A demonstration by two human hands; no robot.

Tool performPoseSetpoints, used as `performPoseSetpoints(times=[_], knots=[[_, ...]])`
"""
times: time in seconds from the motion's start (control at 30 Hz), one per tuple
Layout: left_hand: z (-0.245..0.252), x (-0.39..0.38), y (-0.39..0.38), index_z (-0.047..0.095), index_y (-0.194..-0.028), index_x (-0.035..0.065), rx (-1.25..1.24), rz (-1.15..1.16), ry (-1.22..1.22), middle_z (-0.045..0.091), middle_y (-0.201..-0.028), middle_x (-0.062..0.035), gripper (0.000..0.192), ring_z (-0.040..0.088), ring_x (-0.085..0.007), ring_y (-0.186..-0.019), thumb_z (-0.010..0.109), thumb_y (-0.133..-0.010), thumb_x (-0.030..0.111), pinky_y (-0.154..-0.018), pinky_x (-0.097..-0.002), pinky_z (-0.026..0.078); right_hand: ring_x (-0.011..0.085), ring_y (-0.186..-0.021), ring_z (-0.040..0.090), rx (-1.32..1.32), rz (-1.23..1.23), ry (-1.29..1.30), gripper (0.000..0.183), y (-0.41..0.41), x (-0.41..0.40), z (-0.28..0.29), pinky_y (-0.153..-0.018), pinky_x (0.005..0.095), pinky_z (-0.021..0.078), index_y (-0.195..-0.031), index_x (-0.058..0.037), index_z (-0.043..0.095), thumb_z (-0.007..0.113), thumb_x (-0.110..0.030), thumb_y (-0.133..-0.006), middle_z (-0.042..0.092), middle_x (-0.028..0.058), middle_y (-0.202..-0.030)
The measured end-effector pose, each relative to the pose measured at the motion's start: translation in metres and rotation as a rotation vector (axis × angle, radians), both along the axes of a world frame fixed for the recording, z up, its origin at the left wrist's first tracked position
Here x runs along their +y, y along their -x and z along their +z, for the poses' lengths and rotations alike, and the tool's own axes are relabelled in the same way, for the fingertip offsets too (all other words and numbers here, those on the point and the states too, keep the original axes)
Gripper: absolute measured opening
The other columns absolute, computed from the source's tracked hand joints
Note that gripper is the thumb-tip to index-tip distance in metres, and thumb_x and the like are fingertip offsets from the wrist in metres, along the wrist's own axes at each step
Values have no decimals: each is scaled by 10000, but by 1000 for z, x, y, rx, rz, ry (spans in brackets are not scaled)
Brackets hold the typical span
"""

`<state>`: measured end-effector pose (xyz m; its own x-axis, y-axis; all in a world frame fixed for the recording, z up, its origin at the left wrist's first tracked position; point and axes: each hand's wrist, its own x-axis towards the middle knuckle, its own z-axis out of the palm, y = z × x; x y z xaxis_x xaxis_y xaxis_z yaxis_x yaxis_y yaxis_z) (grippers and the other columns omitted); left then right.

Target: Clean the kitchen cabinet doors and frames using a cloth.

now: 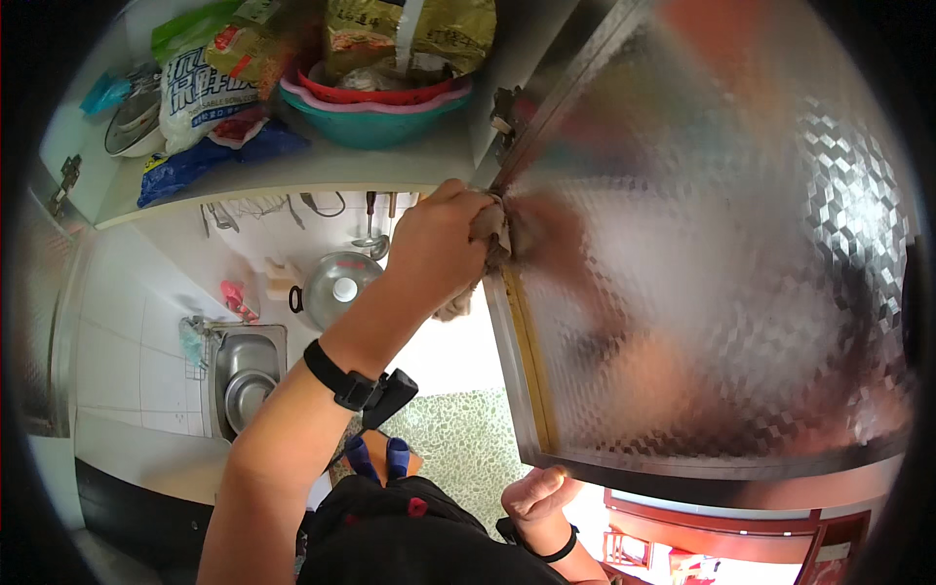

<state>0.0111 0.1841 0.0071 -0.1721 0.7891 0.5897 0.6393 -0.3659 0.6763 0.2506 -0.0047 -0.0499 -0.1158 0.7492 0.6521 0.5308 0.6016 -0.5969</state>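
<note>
My left hand (442,238) is closed around a crumpled grey-brown cloth (496,230). It presses the cloth to the metal-edged frame of an open cabinet door (695,292), near the hinge side. The door's panel has a shiny, embossed block pattern and mirrors blurred shapes. Down at the door's lower corner, my right hand (540,493) grips the edge; some of its fingers are hidden. Above my left hand is the cabinet shelf (351,164). On it stand nested plastic basins (373,121) with a gold food packet (453,36), beside a white-and-green plastic bag (201,95).
A hinge (504,113) joins door and cabinet. Below hang ladles (373,245); a lidded metal pot (340,289) stands on the counter. The sink (252,347) holds a metal bowl (250,398). My slippered feet (379,457) are on a brown support (374,439) above the speckled floor (446,428).
</note>
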Motion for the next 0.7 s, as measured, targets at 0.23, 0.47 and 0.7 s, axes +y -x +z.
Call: performPoseSetpoints(times=[0.23,0.47,0.7], knots=[[9,5,-18,679,-1081,-5,-409,213,118,728,-927,-203,338,712,-323,-875,668,-743,14,-808,-355,548,344,-1160,597,-7,-51,34,588,-6,0,2,-1036,414,436,-1326,143,517,354,-372,-1092,603,246,-1276],[-19,23,-31,658,-1084,19,-949,64,179,707,-918,-183,306,695,-287,-848,670,-789,98,-768,-384,539,365,-1206,584,46,44,-44,596,5,4,5,-1070,423,412,-1354,151,489,366,-373,-1097,583,263,-1310],[12,-76,-70,558,-1068,24,-986,-92,544,646,-786,-153,300,651,-230,-627,643,-780,22,-531,-366,513,355,-1259,558,28,75,-53,622,1,7,0,-1102,432,391,-1377,149,461,361,-395,-1094,568,267,-1341]])
